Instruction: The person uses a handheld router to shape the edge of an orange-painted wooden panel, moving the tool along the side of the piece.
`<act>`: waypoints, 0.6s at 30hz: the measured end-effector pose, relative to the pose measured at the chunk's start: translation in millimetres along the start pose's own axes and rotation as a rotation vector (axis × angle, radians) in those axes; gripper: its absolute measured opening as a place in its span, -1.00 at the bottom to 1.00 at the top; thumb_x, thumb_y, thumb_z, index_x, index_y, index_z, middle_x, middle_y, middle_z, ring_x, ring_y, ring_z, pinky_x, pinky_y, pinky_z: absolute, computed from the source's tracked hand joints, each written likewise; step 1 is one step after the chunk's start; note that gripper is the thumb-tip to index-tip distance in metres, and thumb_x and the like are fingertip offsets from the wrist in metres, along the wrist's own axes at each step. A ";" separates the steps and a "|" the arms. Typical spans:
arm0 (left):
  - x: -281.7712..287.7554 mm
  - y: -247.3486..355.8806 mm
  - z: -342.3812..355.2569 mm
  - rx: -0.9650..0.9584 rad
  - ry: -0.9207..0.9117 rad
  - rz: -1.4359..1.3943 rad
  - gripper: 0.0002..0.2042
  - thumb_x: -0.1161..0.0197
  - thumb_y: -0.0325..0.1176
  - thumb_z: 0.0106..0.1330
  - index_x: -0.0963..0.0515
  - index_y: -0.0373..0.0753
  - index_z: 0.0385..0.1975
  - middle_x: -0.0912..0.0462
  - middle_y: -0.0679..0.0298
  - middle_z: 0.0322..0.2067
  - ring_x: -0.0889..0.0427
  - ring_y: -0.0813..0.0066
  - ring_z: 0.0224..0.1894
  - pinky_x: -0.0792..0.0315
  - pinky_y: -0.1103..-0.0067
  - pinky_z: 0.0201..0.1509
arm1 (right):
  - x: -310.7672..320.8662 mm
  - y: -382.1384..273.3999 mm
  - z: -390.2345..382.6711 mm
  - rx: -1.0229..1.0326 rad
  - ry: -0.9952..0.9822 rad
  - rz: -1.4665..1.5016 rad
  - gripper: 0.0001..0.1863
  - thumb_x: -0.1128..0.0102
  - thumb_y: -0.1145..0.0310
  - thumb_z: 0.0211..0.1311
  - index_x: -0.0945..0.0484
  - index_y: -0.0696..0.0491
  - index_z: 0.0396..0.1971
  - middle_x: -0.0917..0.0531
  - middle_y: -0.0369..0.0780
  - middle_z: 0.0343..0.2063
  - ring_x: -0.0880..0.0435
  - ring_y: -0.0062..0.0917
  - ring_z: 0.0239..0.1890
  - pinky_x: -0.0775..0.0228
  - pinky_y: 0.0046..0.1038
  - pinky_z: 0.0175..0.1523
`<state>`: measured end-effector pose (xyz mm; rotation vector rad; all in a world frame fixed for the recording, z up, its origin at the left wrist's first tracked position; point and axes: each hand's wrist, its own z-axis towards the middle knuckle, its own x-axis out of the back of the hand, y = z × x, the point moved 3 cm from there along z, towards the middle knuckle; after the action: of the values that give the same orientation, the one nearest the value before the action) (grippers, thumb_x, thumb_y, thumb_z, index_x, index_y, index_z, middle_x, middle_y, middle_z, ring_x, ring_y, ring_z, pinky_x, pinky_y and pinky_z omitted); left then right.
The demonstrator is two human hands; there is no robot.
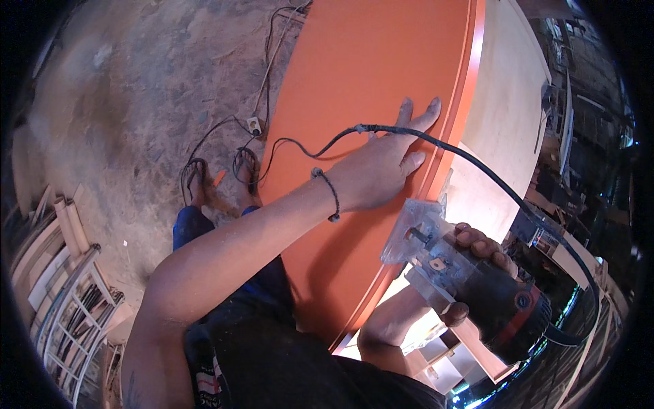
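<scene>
An orange panel (pixel 354 68) stretches away from me, with a groove or lip along its right edge. My left hand (pixel 385 167) rests flat on it near that edge, fingers spread, a dark cord bracelet on the wrist. In my right hand (pixel 487 252) is a black trim router (pixel 501 300) with a red band, my fingers wrapped round its body. The router's clear base plate (pixel 412 232) sits at the panel's right edge; its bit is hidden. From the router a black power cord (pixel 504 184) loops up and crosses over my left hand and the panel.
A pale wooden board (pixel 507 88) lies along the panel's right side. On the dusty floor (pixel 136 82) are cables and a white socket (pixel 254 126) near my sandalled feet. Wood offcuts and a white metal rack (pixel 78 313) stand at lower left. Clutter fills the right.
</scene>
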<state>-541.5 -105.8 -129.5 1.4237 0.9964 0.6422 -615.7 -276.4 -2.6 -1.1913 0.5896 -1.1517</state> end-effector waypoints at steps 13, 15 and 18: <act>0.1 12.5 -7.3 -0.109 0.019 -0.022 -0.34 0.11 -0.37 0.61 0.26 0.03 0.58 0.39 -0.29 0.52 0.36 -0.11 0.58 0.18 0.32 0.61 | 13.3 -4.1 13.7 -0.026 -0.097 0.004 0.06 -0.70 0.18 -0.09 -0.20 0.01 0.40 -0.50 -0.07 0.20 -0.52 -0.13 0.28 -0.22 -0.03 0.47; 2.0 15.7 -6.3 -0.170 0.050 -0.006 -0.35 0.11 -0.39 0.61 0.25 0.03 0.58 0.39 -0.29 0.52 0.37 -0.12 0.58 0.19 0.33 0.61 | 19.2 -6.0 16.5 -0.052 -0.146 -0.011 0.07 -0.71 0.18 -0.10 -0.20 0.00 0.40 -0.49 -0.07 0.21 -0.51 -0.13 0.29 -0.20 -0.02 0.48; 2.7 0.5 -0.5 -0.037 -0.005 -0.043 -0.34 0.09 -0.40 0.60 0.25 0.02 0.58 0.38 -0.31 0.51 0.38 -0.13 0.57 0.17 0.33 0.61 | 21.2 -13.6 19.8 -0.148 -0.214 -0.021 0.09 -0.72 0.19 -0.13 -0.19 -0.03 0.40 -0.49 -0.06 0.22 -0.49 -0.13 0.31 -0.18 -0.02 0.49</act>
<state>-540.6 -103.1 -129.4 1.3671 1.0037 0.6219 -596.2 -287.0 20.6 -1.4302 0.5055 -0.9953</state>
